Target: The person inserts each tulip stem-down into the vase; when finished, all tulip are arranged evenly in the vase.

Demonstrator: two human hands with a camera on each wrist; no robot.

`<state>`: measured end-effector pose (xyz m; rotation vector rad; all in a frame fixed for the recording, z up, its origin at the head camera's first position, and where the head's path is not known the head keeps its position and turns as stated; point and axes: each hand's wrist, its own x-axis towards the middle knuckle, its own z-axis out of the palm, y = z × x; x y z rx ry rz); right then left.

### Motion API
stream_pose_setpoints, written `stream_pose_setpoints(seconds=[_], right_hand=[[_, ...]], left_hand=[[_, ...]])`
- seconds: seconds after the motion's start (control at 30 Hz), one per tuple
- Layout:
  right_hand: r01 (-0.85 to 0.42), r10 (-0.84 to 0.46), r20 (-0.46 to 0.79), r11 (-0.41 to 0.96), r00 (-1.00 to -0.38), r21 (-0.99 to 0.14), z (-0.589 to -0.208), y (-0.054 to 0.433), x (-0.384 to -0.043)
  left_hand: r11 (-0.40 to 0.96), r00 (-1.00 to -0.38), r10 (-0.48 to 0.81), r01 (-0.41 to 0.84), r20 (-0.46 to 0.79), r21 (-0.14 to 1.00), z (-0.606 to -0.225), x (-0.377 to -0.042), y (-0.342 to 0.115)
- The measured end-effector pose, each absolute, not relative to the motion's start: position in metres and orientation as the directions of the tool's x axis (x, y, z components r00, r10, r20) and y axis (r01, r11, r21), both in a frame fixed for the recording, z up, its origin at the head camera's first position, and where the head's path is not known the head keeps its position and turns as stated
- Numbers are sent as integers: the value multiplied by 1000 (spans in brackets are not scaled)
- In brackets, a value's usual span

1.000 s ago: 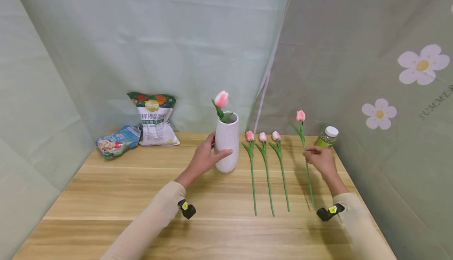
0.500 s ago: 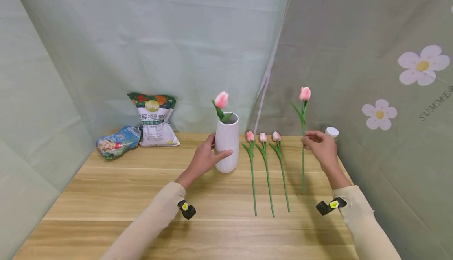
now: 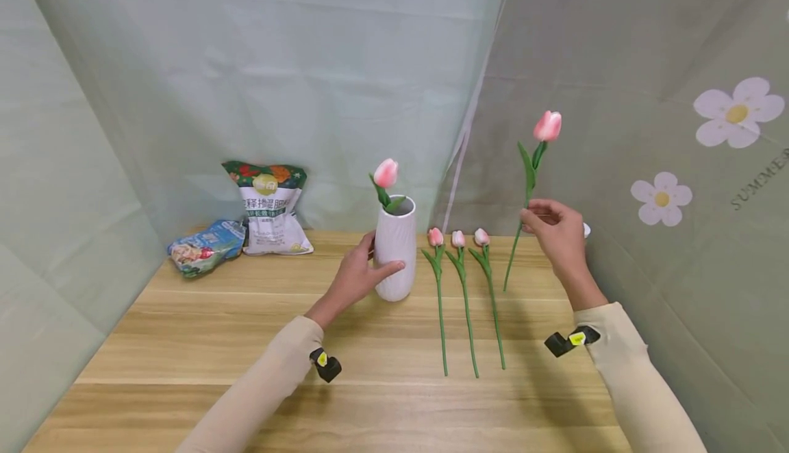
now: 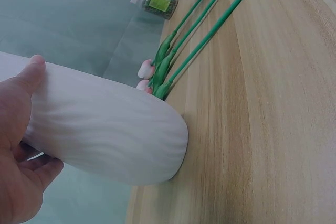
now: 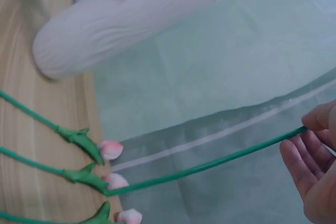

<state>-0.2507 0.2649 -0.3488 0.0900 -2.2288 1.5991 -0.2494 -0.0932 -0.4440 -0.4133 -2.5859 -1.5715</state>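
A white ribbed vase (image 3: pixel 395 254) stands upright on the table with one pink tulip (image 3: pixel 385 174) in its mouth. My left hand (image 3: pixel 357 276) grips the vase from its left side, thumb across the front, as the left wrist view also shows. My right hand (image 3: pixel 559 237) pinches the green stem of another pink tulip (image 3: pixel 547 127), held in the air with its bloom up and its stem slanting down to the left. Between the hands, three tulips (image 3: pixel 465 295) lie side by side on the wood, blooms toward the back edge.
At the back left of the wooden table (image 3: pixel 246 343) stand a white and green bag (image 3: pixel 275 210) and a blue packet (image 3: pixel 208 246). A jar with a green label (image 4: pixel 159 2) is at the back right, mostly behind my right hand in the head view. Fabric walls enclose the table.
My right hand has risen with the pinched tulip, lifting it off the table, and its stem end has swung left. My left hand and the vase have stayed in place.
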Motion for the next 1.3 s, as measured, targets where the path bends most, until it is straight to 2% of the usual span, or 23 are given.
stream_pose_setpoints(seconds=[0.27, 0.5, 0.87, 1.3], right_hand=[[-410, 190, 453, 226, -871, -884, -330, 249, -253], [-535, 226, 525, 20, -821, -845, -313, 234, -256], [-622, 246, 595, -44, -765, -782, -290, 218, -260], [-693, 323, 622, -193, -713, -695, -263, 195, -259]], left_hand=[[436, -959, 185, 277, 216, 856, -443, -251, -94], [428, -957, 184, 283, 224, 858, -443, -249, -94], [423, -955, 190, 287, 226, 859, -443, -249, -94], [426, -955, 187, 292, 232, 856, -443, -249, -95]])
